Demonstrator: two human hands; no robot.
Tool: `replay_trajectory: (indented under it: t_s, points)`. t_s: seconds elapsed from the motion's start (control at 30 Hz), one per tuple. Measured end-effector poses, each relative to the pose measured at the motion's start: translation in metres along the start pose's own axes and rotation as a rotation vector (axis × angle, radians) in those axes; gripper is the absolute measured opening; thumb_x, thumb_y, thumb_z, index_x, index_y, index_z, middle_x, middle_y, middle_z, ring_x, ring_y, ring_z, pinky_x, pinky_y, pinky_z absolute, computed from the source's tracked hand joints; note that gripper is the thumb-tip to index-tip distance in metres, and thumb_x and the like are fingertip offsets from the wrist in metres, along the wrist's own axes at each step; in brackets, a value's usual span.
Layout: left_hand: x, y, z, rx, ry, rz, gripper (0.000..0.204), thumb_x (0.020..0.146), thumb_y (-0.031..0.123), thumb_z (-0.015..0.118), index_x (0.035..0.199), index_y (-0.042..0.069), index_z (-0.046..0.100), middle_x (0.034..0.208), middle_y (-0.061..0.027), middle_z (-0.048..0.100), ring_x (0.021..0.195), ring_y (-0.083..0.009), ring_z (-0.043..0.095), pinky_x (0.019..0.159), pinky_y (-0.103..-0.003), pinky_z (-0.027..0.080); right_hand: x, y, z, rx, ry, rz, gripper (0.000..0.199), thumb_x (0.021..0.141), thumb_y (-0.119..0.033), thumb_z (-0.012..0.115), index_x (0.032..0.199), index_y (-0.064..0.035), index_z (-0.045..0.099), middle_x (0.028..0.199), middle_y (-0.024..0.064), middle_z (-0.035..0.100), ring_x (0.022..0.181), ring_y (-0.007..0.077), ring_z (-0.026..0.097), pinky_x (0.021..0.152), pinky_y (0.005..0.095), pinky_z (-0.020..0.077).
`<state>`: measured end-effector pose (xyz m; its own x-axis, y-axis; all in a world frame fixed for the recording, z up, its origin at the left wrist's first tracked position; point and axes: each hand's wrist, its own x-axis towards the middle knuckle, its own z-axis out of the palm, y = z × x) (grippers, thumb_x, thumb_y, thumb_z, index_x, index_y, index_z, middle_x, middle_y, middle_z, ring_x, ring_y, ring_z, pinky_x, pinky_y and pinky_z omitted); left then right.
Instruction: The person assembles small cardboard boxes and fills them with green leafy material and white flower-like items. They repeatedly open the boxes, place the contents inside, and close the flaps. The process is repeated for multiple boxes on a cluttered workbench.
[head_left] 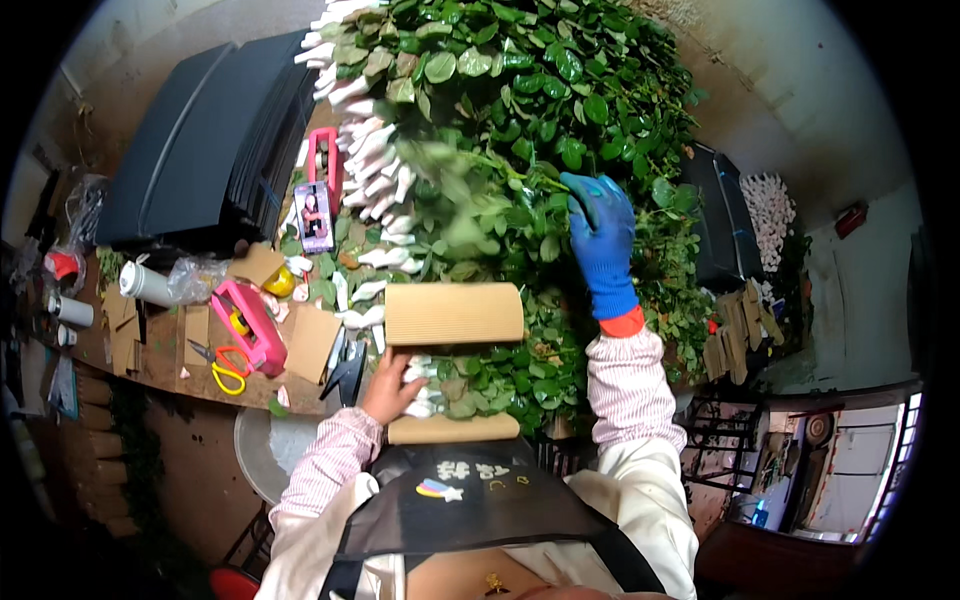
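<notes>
- The left hand [390,388], bare, is resting at the lower left corner of a tan corrugated cardboard sheet [455,315], its fingertips touching the edge; whether the fingers are pinching the sheet, I cannot tell.
- Its thumb is pointing away from the other fingers, over a few white-wrapped buds [372,190].
- The right hand [602,225], in a blue glove, is hanging over the leafy pile [560,60], its fingers grasping the end of a green stem [532,181].
- That stem is running leftward from the glove, above the pile, its leaves [460,205] blurring.
- The cardboard sheet is lying in front of the person, with leaves showing beyond and below it.
- A second tan strip [455,430] is lying closer to the apron [470,520]; buds and leaves are filling the space between the two.
- Most of the buds are facing left, their foliage spreading to the right.
- On the brown surface [165,365] to the left, a pink tape dispenser [255,330] is standing beside orange-and-yellow scissors [230,370], and a black stapler [345,375] is lying near the left hand.
- A lit phone [314,215] is leaning just below another pink dispenser [322,165].
- Behind them, a stack of dark panels [175,140] is sitting under a strap.
</notes>
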<state>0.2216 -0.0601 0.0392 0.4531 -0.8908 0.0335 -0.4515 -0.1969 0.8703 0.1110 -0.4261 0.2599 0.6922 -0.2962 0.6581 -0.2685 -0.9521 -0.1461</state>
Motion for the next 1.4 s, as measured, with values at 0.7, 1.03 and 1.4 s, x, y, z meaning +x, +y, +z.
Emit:
replay_trajectory:
  t_s: [0.7,1.03,1.4]
  points:
    - [-0.001,-0.026,0.012,-0.024,-0.026,-0.022,0.05,0.084,0.018,0.075,0.128,0.002,0.059,0.117,-0.0226,0.061,0.111,-0.042,0.059,0.097,-0.045,0.047,-0.196,-0.034,-0.054,-0.019,-0.504,0.134,0.051,0.077,-0.004,0.069,0.127,-0.0152,0.066,0.109,0.0089,0.069,0.102,0.0331,0.063,0.091,0.0441,0.0499]
    - [-0.004,-0.012,0.007,-0.018,0.006,-0.041,0.062,0.072,0.001,0.081,0.128,0.001,0.055,0.122,-0.0187,0.054,0.107,-0.0367,0.061,0.089,-0.041,0.053,-0.128,-0.148,-0.011,0.354,-0.807,0.111,0.049,0.091,-0.035,0.069,0.137,-0.018,0.062,0.091,0.0144,0.072,0.082,0.0347,0.07,0.076,0.0481,0.0545]
    - [0.001,0.002,0.009,-0.229,0.17,-0.059,0.054,0.09,0.032,0.076,0.122,-0.004,0.052,0.103,-0.0208,0.066,0.099,-0.036,0.065,0.084,-0.044,0.052,-0.171,-0.146,0.115,-0.116,-1.128,0.351,0.04,0.095,-0.052,0.058,0.105,-0.0175,0.075,0.1,0.0158,0.074,0.092,0.0358,0.07,0.081,0.0516,0.0553]
